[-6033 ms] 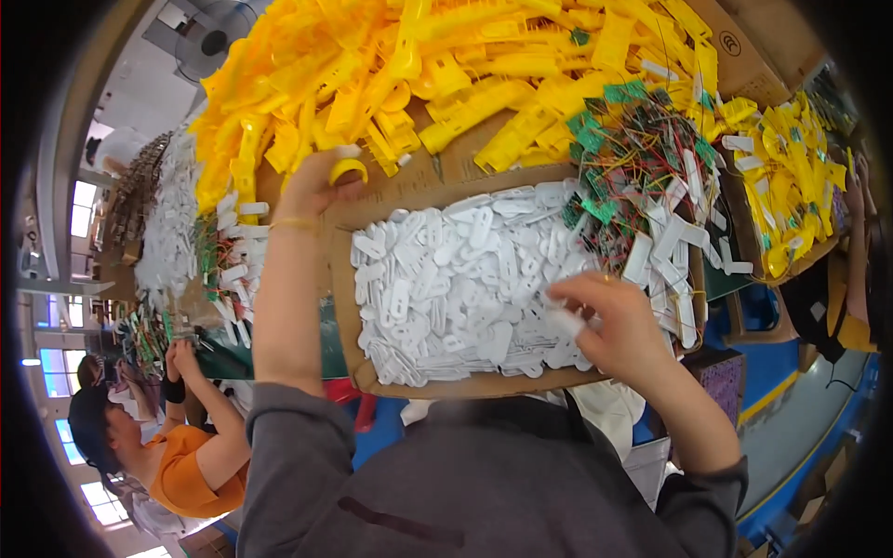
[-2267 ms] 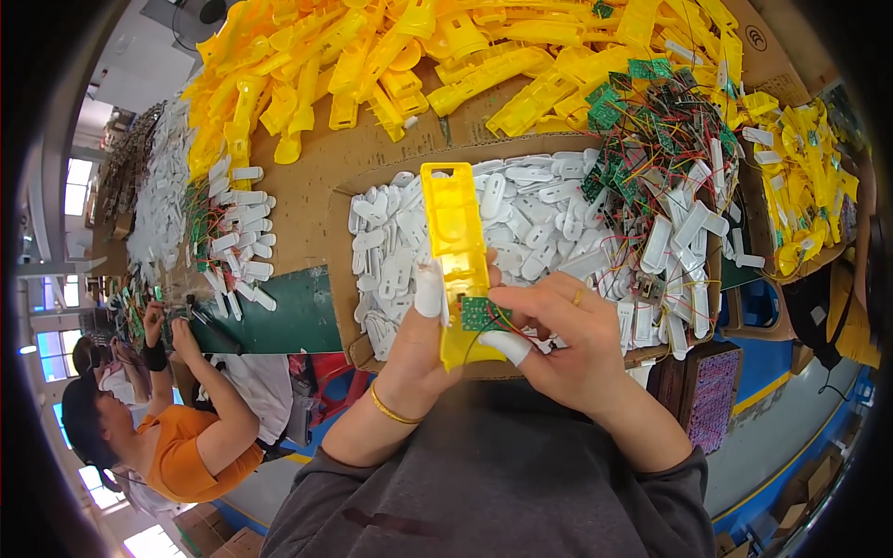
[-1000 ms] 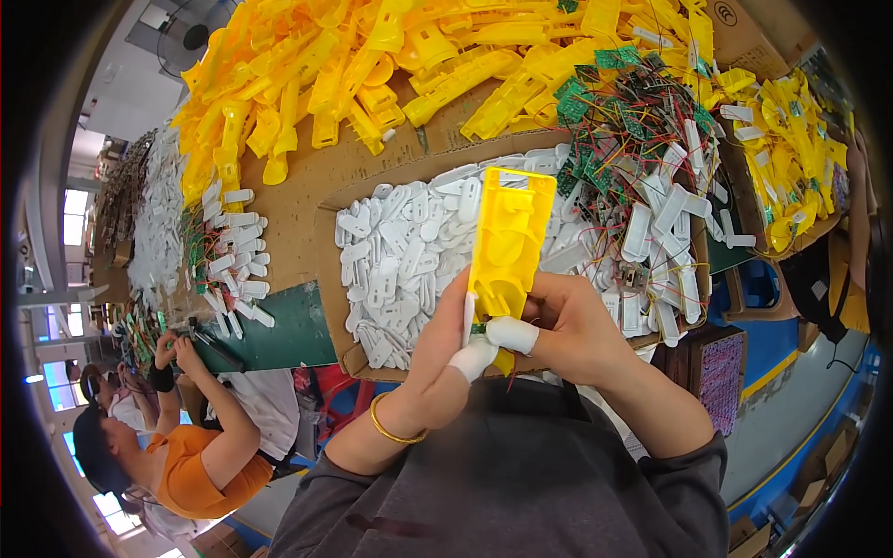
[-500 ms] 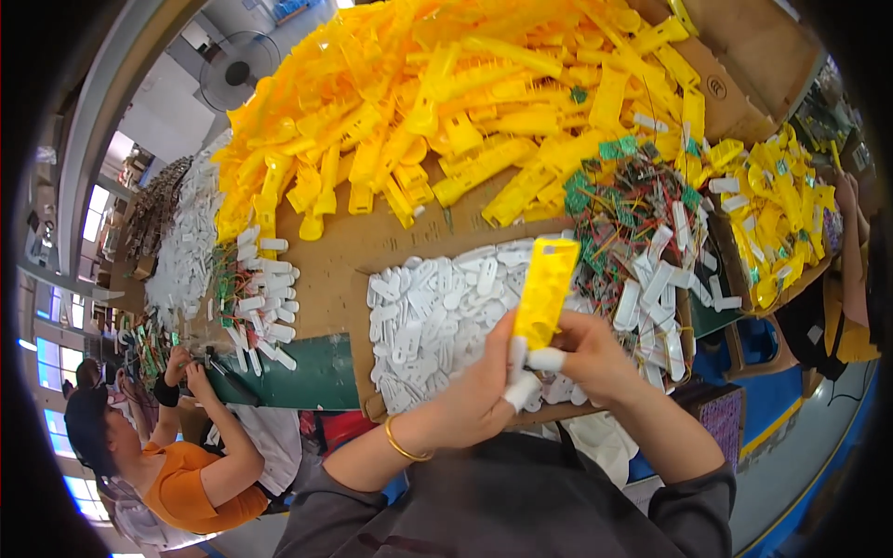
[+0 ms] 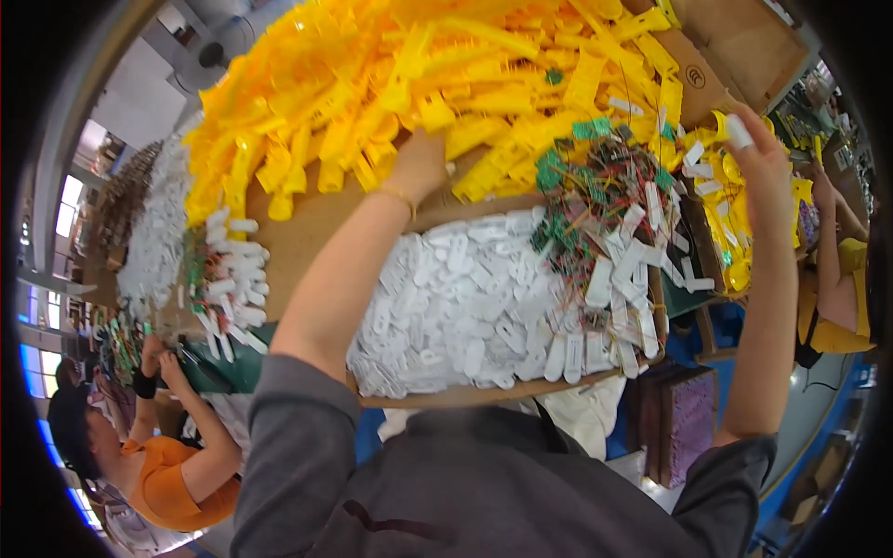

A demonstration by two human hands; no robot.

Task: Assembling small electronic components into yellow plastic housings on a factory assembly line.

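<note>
Our left hand [image 5: 420, 163] digs closed into the yellow plastic pile [image 5: 419, 84] above the white tags [image 5: 474, 307]; our right hand [image 5: 763, 153], fingers spread open, hovers over yellow pieces [image 5: 735, 219] far right

Bright windows [image 5: 67, 200] — blue floor [image 5: 811, 437]

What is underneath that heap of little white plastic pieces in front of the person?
The white pieces lie on a brown cardboard sheet, bare at the left and along the near edge. The heap hides whatever is under its middle.
</note>
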